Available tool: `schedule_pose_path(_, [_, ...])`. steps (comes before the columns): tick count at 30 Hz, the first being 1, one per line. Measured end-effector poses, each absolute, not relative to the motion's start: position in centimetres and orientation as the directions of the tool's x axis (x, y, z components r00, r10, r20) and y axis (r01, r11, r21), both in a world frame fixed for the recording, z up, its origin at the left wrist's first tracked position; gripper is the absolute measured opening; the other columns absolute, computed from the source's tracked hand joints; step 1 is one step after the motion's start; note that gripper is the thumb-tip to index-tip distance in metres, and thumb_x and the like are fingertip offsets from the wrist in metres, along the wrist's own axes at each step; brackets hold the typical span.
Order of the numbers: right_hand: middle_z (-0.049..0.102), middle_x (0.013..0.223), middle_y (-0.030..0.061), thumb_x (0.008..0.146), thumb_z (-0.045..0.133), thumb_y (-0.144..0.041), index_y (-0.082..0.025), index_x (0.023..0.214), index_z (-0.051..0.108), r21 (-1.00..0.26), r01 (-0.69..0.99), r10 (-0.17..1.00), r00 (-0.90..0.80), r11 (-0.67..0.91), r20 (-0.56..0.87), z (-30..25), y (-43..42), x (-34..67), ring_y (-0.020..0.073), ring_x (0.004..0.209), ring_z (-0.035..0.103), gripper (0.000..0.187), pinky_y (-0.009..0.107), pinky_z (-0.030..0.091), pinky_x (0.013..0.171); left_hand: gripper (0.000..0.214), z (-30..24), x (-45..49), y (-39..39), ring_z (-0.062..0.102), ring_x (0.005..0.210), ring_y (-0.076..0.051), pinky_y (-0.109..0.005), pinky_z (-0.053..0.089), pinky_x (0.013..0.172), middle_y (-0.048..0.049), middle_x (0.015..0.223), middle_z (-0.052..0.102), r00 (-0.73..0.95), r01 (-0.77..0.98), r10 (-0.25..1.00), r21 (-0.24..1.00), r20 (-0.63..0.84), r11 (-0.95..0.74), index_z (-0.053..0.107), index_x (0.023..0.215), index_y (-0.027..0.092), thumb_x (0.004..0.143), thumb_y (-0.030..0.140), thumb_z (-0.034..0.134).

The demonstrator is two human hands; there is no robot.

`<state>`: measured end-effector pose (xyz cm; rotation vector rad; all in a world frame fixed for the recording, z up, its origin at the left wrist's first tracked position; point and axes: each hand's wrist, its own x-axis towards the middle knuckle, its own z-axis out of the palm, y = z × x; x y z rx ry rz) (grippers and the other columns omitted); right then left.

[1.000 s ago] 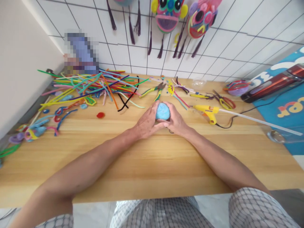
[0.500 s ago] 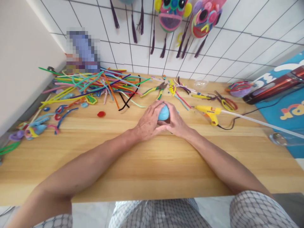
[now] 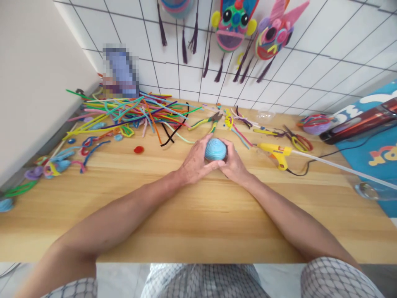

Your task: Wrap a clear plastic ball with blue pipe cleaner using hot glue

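Observation:
Between my two hands sits a light blue dome point(image 3: 216, 149) wound from coiled pipe cleaner, at the middle of the wooden table point(image 3: 198, 223). My left hand point(image 3: 195, 163) is curved around its left side, the thumb reaching along the near edge. Around the right side wraps my right hand point(image 3: 234, 163), its fingers partly hidden behind the dome. The thumbs come close together in front. The underside of the dome is out of sight. Just beyond my left fingertips lie pliers point(image 3: 207, 121) with yellow-green handles.
A heap of pipe cleaners point(image 3: 136, 111) covers the back left. A yellow glue gun point(image 3: 277, 154) with a long glue stick lies right of my hands, near scissors point(image 3: 298, 140). Decorated masks point(image 3: 233, 27) with tassels hang on the tiled wall. A red disc point(image 3: 139, 149) lies to the left.
The dome shows more of its top now, as my fingers have moved off it toward the sides. The whole view has shifted slightly, the surroundings sitting a little lower and further right.

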<state>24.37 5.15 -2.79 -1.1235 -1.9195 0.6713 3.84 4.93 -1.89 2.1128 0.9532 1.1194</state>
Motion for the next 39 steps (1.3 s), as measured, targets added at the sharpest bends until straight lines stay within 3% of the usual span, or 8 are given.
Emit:
schedule_pose_path(5, [0.056,0.154,0.0174,0.08,0.082,-0.072,-0.027,0.151,0.038,-0.858,0.385,0.935,-0.234,0.34,0.266,-2.3,5.0,24.3,0.0353,0.137,0.06,0.095,0.057,0.049,0.118,0.059,-1.0,3.3,5.3,0.058,0.145,-0.029,-0.048,0.044,0.126,-0.0165,0.155,0.062,0.3,0.13,0.865,0.881,0.401,-0.454,0.055,0.151,0.019,0.111,0.061,0.041])
schedule_pose_path(8, [0.056,0.154,0.0158,0.078,0.085,-0.07,-0.028,0.149,0.038,-0.898,0.308,0.94,-0.231,0.315,0.251,-2.1,5.1,24.4,0.0342,0.138,0.06,0.095,0.056,0.048,0.119,0.053,-1.4,3.3,6.1,0.065,0.135,-0.027,-0.045,0.049,0.12,-0.0127,0.144,0.07,0.246,0.049,0.899,0.922,0.363,-0.385,0.065,0.141,0.02,0.11,0.058,0.045])
schedule_pose_path(12, [0.057,0.154,0.0142,0.078,0.087,-0.067,-0.029,0.147,0.039,-0.92,0.248,0.942,-0.225,0.303,0.249,-2.3,5.3,24.5,0.0329,0.139,0.06,0.092,0.054,0.047,0.121,0.053,-1.9,3.4,6.8,0.066,0.133,-0.026,-0.043,0.051,0.117,-0.0107,0.145,0.071,0.262,-0.009,0.893,0.926,0.366,-0.377,0.067,0.14,0.022,0.105,0.061,0.057])
schedule_pose_path(23, [0.059,0.151,0.0114,0.081,0.086,-0.062,-0.031,0.147,0.043,-0.94,0.167,0.94,-0.219,0.299,0.26,-2.3,5.1,24.7,0.0311,0.137,0.063,0.084,0.051,0.051,0.12,0.055,-2.1,3.5,6.9,0.067,0.132,-0.026,-0.045,0.053,0.116,-0.0124,0.149,0.067,0.342,-0.125,0.876,0.94,0.34,-0.317,0.064,0.144,0.025,0.1,0.057,0.07])
schedule_pose_path(33, [0.063,0.147,0.0103,0.081,0.084,-0.066,-0.031,0.143,0.049,-0.948,0.139,0.941,-0.229,0.285,0.249,-1.3,4.8,24.6,0.0308,0.135,0.064,0.079,0.051,0.053,0.118,0.046,-1.3,3.5,6.2,0.069,0.127,-0.025,-0.041,0.054,0.113,-0.0102,0.138,0.073,0.301,-0.088,0.881,0.93,0.365,-0.356,0.069,0.135,0.024,0.103,0.056,0.066])
schedule_pose_path(39, [0.063,0.146,0.0102,0.081,0.084,-0.065,-0.032,0.142,0.051,-0.948,0.124,0.936,-0.237,0.294,0.26,-1.4,4.8,24.5,0.0315,0.134,0.065,0.077,0.053,0.053,0.117,0.047,-1.3,3.7,6.0,0.071,0.12,-0.024,-0.039,0.057,0.107,-0.0113,0.139,0.071,0.3,-0.133,0.903,0.951,0.307,-0.279,0.068,0.133,0.022,0.098,0.053,0.073])
